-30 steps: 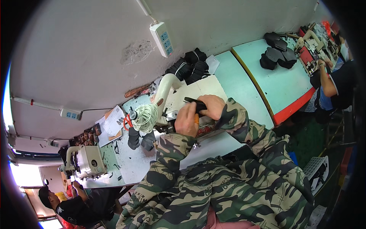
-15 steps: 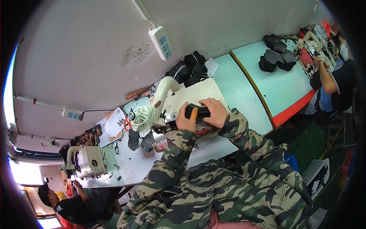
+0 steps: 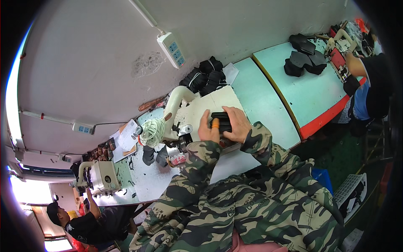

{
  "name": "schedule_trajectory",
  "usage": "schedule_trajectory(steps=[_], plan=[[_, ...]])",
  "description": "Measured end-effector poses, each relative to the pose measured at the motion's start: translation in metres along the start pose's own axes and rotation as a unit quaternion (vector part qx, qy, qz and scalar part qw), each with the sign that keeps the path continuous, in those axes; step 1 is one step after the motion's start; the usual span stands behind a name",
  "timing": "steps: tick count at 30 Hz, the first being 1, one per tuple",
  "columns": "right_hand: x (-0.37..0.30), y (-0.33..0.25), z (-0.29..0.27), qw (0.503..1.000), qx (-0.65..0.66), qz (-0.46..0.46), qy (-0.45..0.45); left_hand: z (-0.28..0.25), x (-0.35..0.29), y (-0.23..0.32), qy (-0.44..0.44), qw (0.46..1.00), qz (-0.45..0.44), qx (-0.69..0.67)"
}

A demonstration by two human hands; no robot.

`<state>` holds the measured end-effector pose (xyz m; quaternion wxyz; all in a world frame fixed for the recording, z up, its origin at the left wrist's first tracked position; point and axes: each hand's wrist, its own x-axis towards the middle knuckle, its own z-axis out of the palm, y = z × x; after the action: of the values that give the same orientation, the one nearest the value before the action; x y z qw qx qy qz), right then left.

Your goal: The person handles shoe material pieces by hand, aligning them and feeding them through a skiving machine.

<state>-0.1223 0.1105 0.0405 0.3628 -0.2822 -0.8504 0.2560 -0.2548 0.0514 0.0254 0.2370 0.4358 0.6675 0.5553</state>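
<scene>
From my remote post I'm watching the left hand [image 3: 208, 129] and the right hand [image 3: 237, 125] grasping a stack of black pieces [image 3: 221, 119] between them, the left pressing its near side and the right curving over the opposite side. An orange band [image 3: 215, 123] is circling one digit of the left hand. The stack is sitting at the near edge of a cream board [image 3: 214, 101], just right of a sewing machine [image 3: 174, 107], whose pale arm is curving up beside it. A coil of pale cord [image 3: 153, 132] is hanging by that arm, and dark grey pieces [image 3: 148, 155] are lying below the coil. Beyond the board, I'm seeing tied black bundles [image 3: 203, 77] resting against the wall next to a white sheet [image 3: 231, 74]. Farther right, black curved pieces [image 3: 304, 63] are lying on a pale green table [image 3: 275, 54], where one co-worker [image 3: 373, 84] is sitting; at lower left another co-worker [image 3: 92, 222] is facing a second machine [image 3: 103, 178].
</scene>
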Motion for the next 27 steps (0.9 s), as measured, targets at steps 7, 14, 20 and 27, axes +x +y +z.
schedule_trajectory(steps=[7, 14, 20, 27], plan=[[0.001, 0.01, 0.006, 0.998, -0.039, -0.009, 0.042, 0.018, 0.002, -0.011, 0.029, 0.997, 0.053, 0.043], [0.019, -0.011, 0.021, 0.78, 0.55, 0.299, 0.005, 0.0, 0.003, 0.02, 0.028, 0.975, -0.13, -0.176], [0.011, -0.005, 0.017, 0.99, 0.13, 0.027, 0.043, -0.046, 0.004, 0.049, -0.15, 0.96, 0.092, 0.217], [-0.004, 0.003, 0.021, 0.99, -0.026, -0.048, -0.13, -0.051, -0.005, 0.007, -0.183, 0.981, 0.049, -0.042]])
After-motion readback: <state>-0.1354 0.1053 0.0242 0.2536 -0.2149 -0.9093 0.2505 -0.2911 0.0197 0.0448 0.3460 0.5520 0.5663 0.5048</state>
